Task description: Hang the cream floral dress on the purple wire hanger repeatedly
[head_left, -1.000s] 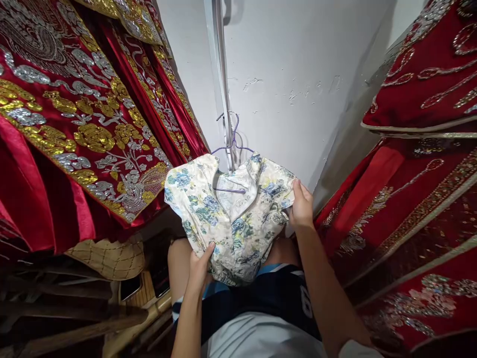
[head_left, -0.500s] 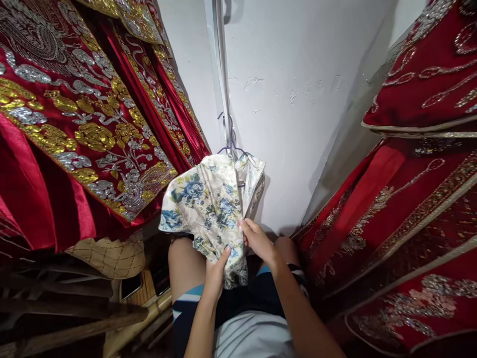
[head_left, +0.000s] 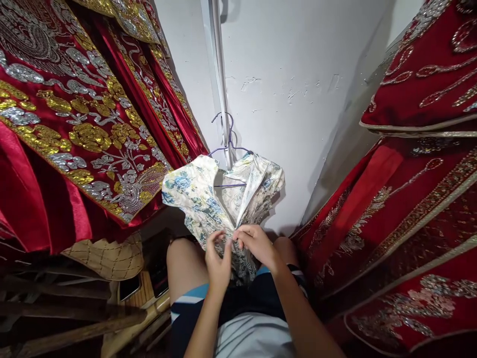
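Observation:
A cream blouse with blue and green flowers (head_left: 199, 189) hangs on a thin purple hanger (head_left: 230, 141) in front of me. Its front gapes in a V, and the hanger's crossbar shows inside the neck. My right hand (head_left: 255, 243) pinches the front edge at the bottom of the V. Close beside it, my left hand (head_left: 218, 258) is over the front of the blouse, thumb and fingers apart. Whether its fingertips touch the fabric, I cannot tell. The lower part of the blouse is partly hidden behind my hands.
Red garments with gold and silver sequins (head_left: 89, 134) hang at left, and more beaded red garments (head_left: 410, 199) at right. Behind the hanger, a metal pole (head_left: 219, 74) runs along the white wall (head_left: 290, 59). A phone (head_left: 129, 287) lies on a wooden seat at lower left.
The blouse front has spread into a wide V, its right side swinging outward. My left hand has let go of the fabric and moved up beside my right hand.

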Demonstrator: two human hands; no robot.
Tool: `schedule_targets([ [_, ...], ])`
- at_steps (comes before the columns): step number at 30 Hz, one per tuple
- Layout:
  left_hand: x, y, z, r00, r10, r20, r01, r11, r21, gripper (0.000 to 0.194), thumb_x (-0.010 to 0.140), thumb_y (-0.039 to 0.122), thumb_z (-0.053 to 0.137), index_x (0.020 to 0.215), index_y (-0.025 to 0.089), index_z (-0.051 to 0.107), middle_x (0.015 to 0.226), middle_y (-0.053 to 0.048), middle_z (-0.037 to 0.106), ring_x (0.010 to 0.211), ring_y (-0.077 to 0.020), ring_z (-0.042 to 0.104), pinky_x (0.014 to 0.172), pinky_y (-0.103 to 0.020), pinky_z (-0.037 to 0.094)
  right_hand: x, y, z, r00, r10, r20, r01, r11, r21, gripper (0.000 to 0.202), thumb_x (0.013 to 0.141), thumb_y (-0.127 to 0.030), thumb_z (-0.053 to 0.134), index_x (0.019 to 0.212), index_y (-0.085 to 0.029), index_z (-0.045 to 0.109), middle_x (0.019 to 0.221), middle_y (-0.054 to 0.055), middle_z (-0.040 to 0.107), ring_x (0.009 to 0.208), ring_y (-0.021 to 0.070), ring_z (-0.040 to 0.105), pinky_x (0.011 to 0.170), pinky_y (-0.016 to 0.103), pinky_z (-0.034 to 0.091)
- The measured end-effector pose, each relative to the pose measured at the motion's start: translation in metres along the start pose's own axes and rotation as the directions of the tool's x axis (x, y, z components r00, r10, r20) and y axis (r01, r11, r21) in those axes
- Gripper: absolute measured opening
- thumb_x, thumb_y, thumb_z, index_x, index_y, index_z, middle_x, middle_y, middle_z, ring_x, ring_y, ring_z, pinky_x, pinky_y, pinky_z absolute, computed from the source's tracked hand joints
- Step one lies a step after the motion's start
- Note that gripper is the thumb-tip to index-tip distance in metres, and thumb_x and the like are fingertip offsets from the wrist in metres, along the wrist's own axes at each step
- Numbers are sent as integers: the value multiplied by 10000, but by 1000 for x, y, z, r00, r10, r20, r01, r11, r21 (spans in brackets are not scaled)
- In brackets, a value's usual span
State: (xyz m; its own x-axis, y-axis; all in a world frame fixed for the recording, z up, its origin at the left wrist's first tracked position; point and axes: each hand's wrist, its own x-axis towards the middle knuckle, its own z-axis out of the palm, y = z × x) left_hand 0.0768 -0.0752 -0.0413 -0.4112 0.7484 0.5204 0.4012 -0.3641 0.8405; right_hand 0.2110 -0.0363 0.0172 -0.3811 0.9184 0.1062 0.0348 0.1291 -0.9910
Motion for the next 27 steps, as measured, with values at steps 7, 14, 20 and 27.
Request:
schedule_targets([
  [7, 28, 9, 29, 950, 16, 312, -42, 996, 78, 221, 966, 375, 447, 793, 238, 440, 676, 13, 446, 639, -176, 462, 631, -277, 370, 53, -73, -27, 997, -41, -64, 48, 993, 109, 150, 805, -227, 635, 692, -152, 699, 548, -11, 610, 449, 71, 440, 444, 210, 332],
  [14, 32, -14, 21, 864, 32, 503, -160, 964, 213, 169, 942, 302, 460, 789, 232, 449, 683, 7, 478, 646, -187, 486, 641, -286, 349, 100, -141, -34, 956, -146, -254, 214, 940, 265, 196, 870, -190, 583, 722, -112, 685, 497, -21, 572, 400, 36, 389, 381, 178, 260],
  [20, 82, 38, 9, 891, 213, 401, -233, 972, 2, 223, 926, 274, 565, 1139, 209, 578, 992, -74, 648, 923, -210, 612, 821, -313, 455, 84, -129, -27, 952, -233, -196, 280, 924, 261, 192, 878, -285, 619, 741, -155, 651, 511, -40, 545, 418, 49, 415, 408, 170, 299],
  [27, 174, 135, 4, 821, 495, 286, -528, 848, 45, 126, 940, 250, 583, 943, 176, 685, 860, -44, 650, 840, -189, 566, 843, -300, 404, 88, -129, -29, 937, -311, -160, 332, 935, 123, 215, 862, -273, 576, 679, -174, 630, 461, -53, 480, 430, 74, 399, 457, 206, 299],
])
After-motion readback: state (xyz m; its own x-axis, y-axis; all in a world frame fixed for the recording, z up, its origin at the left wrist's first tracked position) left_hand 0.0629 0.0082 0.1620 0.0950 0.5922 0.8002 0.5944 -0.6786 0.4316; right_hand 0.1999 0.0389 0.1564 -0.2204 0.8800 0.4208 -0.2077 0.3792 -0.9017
